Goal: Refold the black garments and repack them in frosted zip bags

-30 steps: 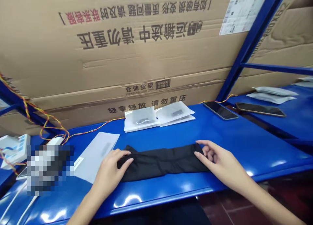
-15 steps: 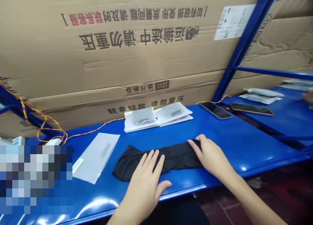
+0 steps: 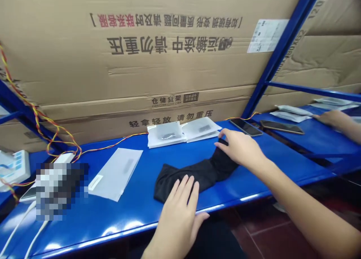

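Observation:
A long strip of folded black cloth lies near the front edge of the blue shelf, bent upward at its right end. Flat on its left part rests my left hand, fingers stretched out and thumb apart. My right hand pinches the far right corner between thumb and fingers and lifts it a little. The hand hides some of that end. Left of the cloth lies a frosted plastic bag with a small label on it.
Behind the cloth are two piles of frosted bags and a phone. A second phone, more bags and another person's hand are at the right. Twisted wires hang at the left. A large cardboard box stands behind.
My right hand has moved away from me with the cloth's right end, and the strip now bends. The view has shifted left. The other person's hand reaches further in.

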Demonstrator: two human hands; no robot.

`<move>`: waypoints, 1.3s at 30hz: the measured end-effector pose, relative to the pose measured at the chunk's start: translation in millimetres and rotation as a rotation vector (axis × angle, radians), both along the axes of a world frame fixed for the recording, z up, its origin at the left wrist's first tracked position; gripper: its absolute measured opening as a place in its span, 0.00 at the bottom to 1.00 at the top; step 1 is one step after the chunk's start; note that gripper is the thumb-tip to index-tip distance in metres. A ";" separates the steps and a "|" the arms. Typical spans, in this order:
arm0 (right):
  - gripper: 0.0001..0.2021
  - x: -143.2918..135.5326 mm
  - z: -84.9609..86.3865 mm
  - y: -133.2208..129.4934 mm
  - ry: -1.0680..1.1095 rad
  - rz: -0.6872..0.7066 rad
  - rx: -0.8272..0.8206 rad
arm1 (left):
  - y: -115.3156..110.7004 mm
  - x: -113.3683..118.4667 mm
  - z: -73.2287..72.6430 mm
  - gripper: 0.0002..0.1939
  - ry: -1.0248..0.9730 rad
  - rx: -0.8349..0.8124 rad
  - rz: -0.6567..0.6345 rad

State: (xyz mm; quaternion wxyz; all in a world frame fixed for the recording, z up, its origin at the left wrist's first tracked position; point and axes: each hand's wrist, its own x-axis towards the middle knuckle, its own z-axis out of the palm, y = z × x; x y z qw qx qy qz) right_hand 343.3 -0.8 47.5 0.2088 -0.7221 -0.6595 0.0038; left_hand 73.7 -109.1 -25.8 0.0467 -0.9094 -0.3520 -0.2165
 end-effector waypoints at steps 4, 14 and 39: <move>0.07 -74.8 -19.5 -43.0 -0.102 0.168 0.123 | -0.6 -1.0 -0.4 0.29 -0.073 0.034 0.000; 0.21 -39.8 -61.1 -80.3 0.291 -0.056 0.224 | -11.8 -37.6 -4.4 0.17 -0.190 0.183 0.046; 0.09 -173.1 -69.2 -122.7 0.261 0.554 0.590 | -42.2 -70.1 -4.7 0.11 -0.576 0.368 0.412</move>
